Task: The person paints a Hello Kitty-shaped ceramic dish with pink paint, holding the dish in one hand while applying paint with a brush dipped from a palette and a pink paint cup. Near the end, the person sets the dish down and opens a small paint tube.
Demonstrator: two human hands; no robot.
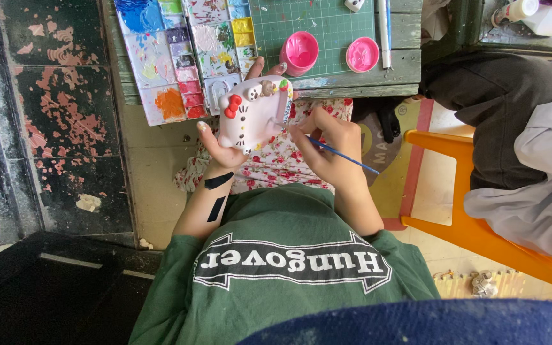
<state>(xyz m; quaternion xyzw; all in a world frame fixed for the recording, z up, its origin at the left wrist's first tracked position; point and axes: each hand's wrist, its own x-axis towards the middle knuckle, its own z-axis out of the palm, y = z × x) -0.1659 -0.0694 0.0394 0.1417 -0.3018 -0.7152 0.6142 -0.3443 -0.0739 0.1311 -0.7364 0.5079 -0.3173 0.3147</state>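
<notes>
1. Pink cat-shaped figurine (pixel 253 112) was held up over the lap, just short of the table (pixel 352 76) edge, not resting on it. Its long axis ran roughly from lower left to upper right in the head view, with the face and the red bow (pixel 232 106) turned up at the camera.
2. Left hand (pixel 225 150) cupped the figurine from below and behind. Fingers (pixel 257 67) were curled partway round the far side, the thumb along the near left edge. A firm hold, not flat open.
3. Right hand (pixel 327 144) was pinched tight on a thin blue-handled brush (pixel 343 155). The handle pointed back toward lower right; the tip end met the figurine's right edge. The bristles themselves were too small to make out.
4. Both hands sat close together above a floral-print cloth (pixel 269 160) on the lap.
5. On the table: a paint palette (pixel 186 57) with many colour wells at left, a green cutting mat (pixel 314 19), and two pink round cups (pixel 300 52) on the mat, well clear of the hands.
6. To the right stood an orange chair (pixel 461 217) with another person's grey sleeve (pixel 538 191) over it.
</notes>
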